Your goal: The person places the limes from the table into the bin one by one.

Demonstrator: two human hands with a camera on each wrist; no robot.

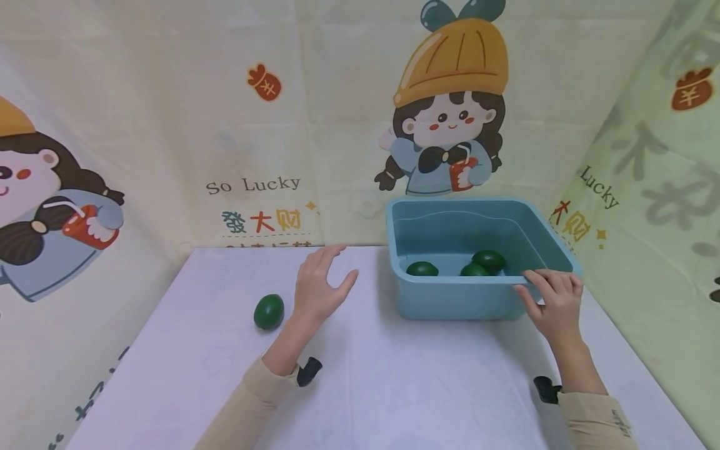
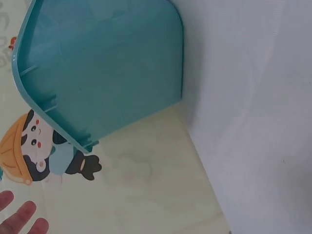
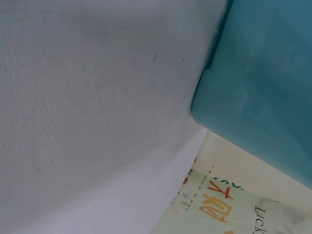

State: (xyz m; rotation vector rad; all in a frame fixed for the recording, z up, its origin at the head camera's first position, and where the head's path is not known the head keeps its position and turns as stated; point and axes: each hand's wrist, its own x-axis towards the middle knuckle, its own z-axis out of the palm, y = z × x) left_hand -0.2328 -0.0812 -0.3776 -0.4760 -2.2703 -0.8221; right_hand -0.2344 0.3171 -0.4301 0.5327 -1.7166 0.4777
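A blue plastic bin [image 1: 461, 300] stands at the back right of the table. Inside it lie smooth, dark green oval fruits; three show, one at the left [image 1: 422, 269] and two close together [image 1: 488, 261]. My right hand [image 1: 554, 303] grips the bin's front rim near its right corner, fingers over the edge and thumb outside. Left of the bin, my left hand [image 1: 320, 284] hovers with fingers spread and holds nothing. Another green oval fruit [image 1: 269, 312] lies on the table just left of that hand. In the left wrist view, only the left fingertips [image 2: 22, 217] show.
A white cloth covers the table [image 1: 360, 381]. Behind it and along both sides hang cream printed cloths [image 1: 337, 125] with cartoon figures and lettering. The bin stands close to the back cloth. Each wrist carries a small black device [image 1: 309, 372].
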